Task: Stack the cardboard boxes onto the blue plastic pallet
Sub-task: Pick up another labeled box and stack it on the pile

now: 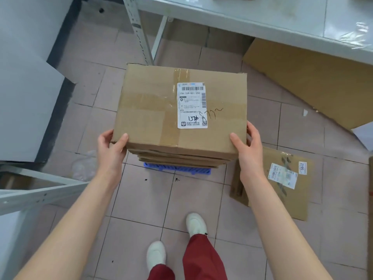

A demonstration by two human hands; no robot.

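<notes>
A tiled floor (141, 199) carries a blue plastic pallet (177, 168), largely hidden under a stack of cardboard boxes (181, 158). The top box (157, 110), taped and bearing a white shipping label (192, 105), sits on the stack. The left hand (111, 146) and right hand (247, 146) clasp its near corners, thumbs on top, fingers wrapped around the sides. A flattened carton (262, 195) lies beside the stack.

Both bare arms reach forward and down. The left hand (111, 147) and right hand (247, 146) clasp opposite near corners of the cardboard box (181, 110), thumbs lying on top, fingers wrapped around the sides.
</notes>
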